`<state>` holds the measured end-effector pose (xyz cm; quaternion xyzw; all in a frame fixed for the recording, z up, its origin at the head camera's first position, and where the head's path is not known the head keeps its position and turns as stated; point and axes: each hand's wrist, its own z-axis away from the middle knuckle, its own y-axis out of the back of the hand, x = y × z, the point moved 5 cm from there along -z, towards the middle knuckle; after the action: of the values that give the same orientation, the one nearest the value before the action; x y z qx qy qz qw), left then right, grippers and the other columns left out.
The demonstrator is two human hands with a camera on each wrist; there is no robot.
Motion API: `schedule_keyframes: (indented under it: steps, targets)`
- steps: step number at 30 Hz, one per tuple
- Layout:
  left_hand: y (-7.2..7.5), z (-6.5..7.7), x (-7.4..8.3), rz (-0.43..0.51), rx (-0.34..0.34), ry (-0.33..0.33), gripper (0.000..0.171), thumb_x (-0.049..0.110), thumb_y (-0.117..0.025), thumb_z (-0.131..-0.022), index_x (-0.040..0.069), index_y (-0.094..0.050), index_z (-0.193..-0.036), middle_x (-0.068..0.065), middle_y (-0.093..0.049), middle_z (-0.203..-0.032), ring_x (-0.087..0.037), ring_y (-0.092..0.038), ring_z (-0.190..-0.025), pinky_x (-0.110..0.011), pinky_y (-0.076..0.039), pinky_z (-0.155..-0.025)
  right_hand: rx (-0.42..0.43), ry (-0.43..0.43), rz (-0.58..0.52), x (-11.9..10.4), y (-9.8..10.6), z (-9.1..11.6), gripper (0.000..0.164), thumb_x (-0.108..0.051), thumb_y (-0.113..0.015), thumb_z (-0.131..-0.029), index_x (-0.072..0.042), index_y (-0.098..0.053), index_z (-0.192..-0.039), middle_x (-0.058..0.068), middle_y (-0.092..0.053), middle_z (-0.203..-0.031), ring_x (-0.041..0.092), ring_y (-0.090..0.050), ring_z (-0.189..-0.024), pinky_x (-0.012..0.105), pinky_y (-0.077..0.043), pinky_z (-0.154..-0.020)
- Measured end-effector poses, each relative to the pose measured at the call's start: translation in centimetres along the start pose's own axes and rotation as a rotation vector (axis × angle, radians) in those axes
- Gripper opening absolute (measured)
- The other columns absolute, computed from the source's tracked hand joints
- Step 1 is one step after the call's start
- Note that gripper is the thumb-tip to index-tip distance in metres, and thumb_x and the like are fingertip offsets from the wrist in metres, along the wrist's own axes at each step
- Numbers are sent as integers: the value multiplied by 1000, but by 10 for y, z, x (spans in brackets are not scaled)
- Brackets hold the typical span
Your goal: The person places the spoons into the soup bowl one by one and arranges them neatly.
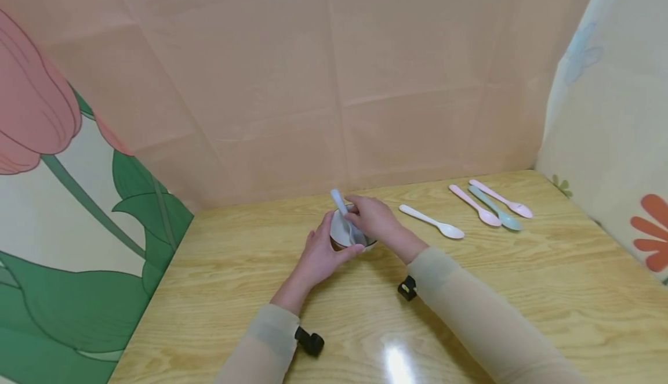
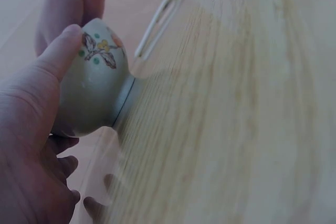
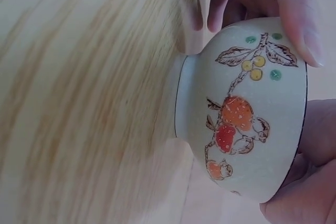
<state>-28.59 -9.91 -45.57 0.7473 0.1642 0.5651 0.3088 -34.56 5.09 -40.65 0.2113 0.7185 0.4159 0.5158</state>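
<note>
A small cream bowl point(image 3: 275, 121), painted with fruit and leaves and edged with a dark rim, stands upright on the table. My left hand point(image 1: 320, 252) holds it from the left, thumb over the near rim and fingers round the side. My right hand point(image 1: 373, 218) is over the bowl's far right rim and pinches a pale blue spoon point(image 1: 338, 199). That spoon leans in the bowl with its handle sticking up past the far rim. Its lower end is partly hidden, and I cannot tell whether another spoon lies there. The right fingertips are hidden in the right wrist view.
On the wooden table point(image 1: 250, 245), a white spoon point(image 1: 430, 220) lies right of the bowl. Farther right are a pink spoon point(image 1: 474, 204), a blue-green spoon point(image 1: 494, 207) and another pink spoon point(image 1: 501, 198). A pinkish cloth point(image 1: 250, 82) hangs behind the back edge.
</note>
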Motion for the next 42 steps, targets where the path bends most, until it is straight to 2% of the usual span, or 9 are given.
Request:
schedule_keyframes:
  steps: [3,12,18,24,27,32,38,42]
  targets:
    - [-1,1,1,11,-3,-3,98,50,-81,-101,20,-25,-175,-5,-56,-157,-29,-57,-141,-66,-8,-130,3,-5,-9,1,0,2,56,-18,-71,-111,3,-53,-160,18,-78,-126,32,-76,-112,46,-62,-92]
    - [-5,0,-1,18,-1,-6,97,50,-82,-101,19,-26,-174,-6,-55,-158,-31,-57,-140,-66,-10,-129,60,-25,-80,8,7,8,58,-24,-73,-110,1,-54,-160,14,-78,-119,27,-74,-101,42,-62,-84]
    - [-6,0,-1,12,8,7,101,51,-84,-99,18,-25,-174,-6,-54,-160,-31,-55,-142,-64,-13,-130,113,-13,-112,13,16,15,57,-26,-74,-109,-2,-57,-159,11,-78,-117,31,-75,-108,48,-61,-89]
    - [-4,-1,1,15,19,-15,99,49,-85,-99,15,-28,-172,-9,-55,-158,-32,-55,-143,-67,-14,-128,153,0,-133,16,27,24,56,-24,-76,-108,-2,-60,-156,11,-78,-117,31,-76,-102,46,-62,-83]
    - [-4,-2,0,20,19,-5,100,49,-86,-98,17,-28,-172,-7,-55,-158,-32,-54,-144,-66,-17,-128,154,-2,-146,18,34,27,56,-25,-76,-108,-2,-59,-157,11,-78,-118,30,-76,-101,45,-62,-81]
    - [-3,-3,0,18,19,-10,99,52,-86,-97,18,-30,-171,-5,-55,-158,-30,-53,-146,-66,-14,-129,149,-21,-151,26,45,31,58,-25,-75,-109,-2,-57,-159,11,-77,-120,30,-74,-102,45,-60,-82]
    - [-1,-4,-5,7,29,21,103,62,-85,-93,23,-31,-171,-2,-54,-160,-34,-49,-145,-63,-31,-123,148,-51,-142,42,55,34,60,-28,-73,-110,-2,-53,-161,12,-75,-123,31,-73,-107,45,-59,-83]
    - [-2,-4,-8,13,33,33,105,65,-85,-91,25,-31,-172,0,-54,-161,-36,-48,-144,-63,-38,-118,151,-68,-134,53,65,38,62,-28,-72,-111,0,-51,-162,13,-74,-124,31,-74,-105,45,-58,-82]
